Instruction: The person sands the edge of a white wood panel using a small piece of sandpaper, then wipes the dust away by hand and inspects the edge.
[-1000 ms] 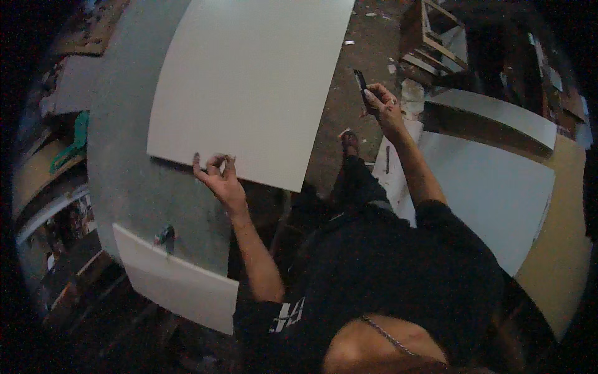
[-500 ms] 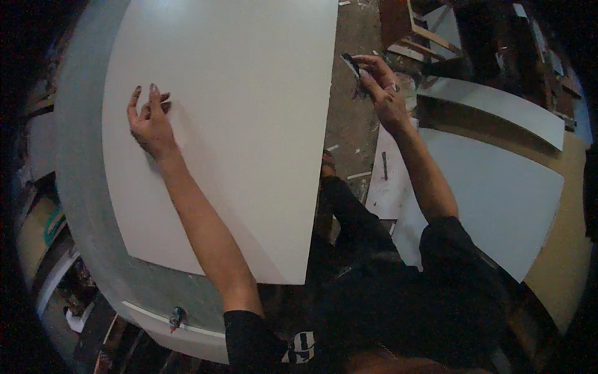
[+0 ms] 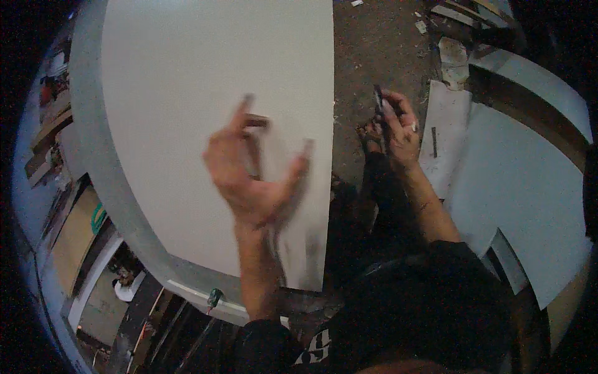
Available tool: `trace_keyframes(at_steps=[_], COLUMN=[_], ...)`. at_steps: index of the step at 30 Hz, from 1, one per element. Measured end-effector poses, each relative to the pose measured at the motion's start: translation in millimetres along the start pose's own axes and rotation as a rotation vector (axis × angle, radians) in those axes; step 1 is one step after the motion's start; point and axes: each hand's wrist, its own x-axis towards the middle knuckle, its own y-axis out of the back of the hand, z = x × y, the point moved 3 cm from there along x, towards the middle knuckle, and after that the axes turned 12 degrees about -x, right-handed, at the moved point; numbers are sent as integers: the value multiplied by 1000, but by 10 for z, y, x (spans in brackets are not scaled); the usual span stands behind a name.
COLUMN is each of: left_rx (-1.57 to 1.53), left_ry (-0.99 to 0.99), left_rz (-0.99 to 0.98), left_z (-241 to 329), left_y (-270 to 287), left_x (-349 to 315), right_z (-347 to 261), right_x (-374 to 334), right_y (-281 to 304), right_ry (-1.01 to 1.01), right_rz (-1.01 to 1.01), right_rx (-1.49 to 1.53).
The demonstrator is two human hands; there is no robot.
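Observation:
A large white panel (image 3: 212,62) lies on a grey-green work surface (image 3: 118,181). Over its near right part hovers my left hand (image 3: 243,168), blurred a little, with fingers spread and nothing between them. Whether it touches the panel I cannot tell. My right hand (image 3: 403,131) is beyond the panel's right edge, above the floor. Its thumb and fingers pinch a small, thin dark piece (image 3: 377,95) whose kind does not show clearly.
A green-handled tool (image 3: 215,297) rests on a pale strip at the surface's near edge. Right of me stand a pale blue-white panel (image 3: 517,187) and a white board (image 3: 443,118) bearing a dark bar (image 3: 434,142). Scraps dot the brown floor (image 3: 380,50).
My left hand has moved right and nearer over the white panel, its fingers spreading. My right hand has come nearer and slightly right, still pinching the dark piece. The view has turned.

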Motion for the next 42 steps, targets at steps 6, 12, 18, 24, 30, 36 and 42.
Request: trace_keyframes(at_steps=[6,12,18,24,30,36,42], left_rx=[-25,-46,-63,-95,-91,-81,29], left_ry=[20,66,194,181,165,180,37], left_rz=[135,172,202,194,68,47,129], left_z=[231,198,249,276,224,287,265], left_y=[-278,-409,-392,-388,-300,-240,-420], left_x=[36,184,426,425,118,-28,412], right_z=[253,548,591,565,728,662,595], right_x=[-258,-492,-594,-659,-681,-649,-624], right_y=[484,852,775,692,894,919,864], right_ry=[-57,-140,-22,-113,-42,36,87], right_rz=[-64,-11,-46,-74,-29,2,10], right_rx=[-153,-309,-284,-122,-284,-345,-332])
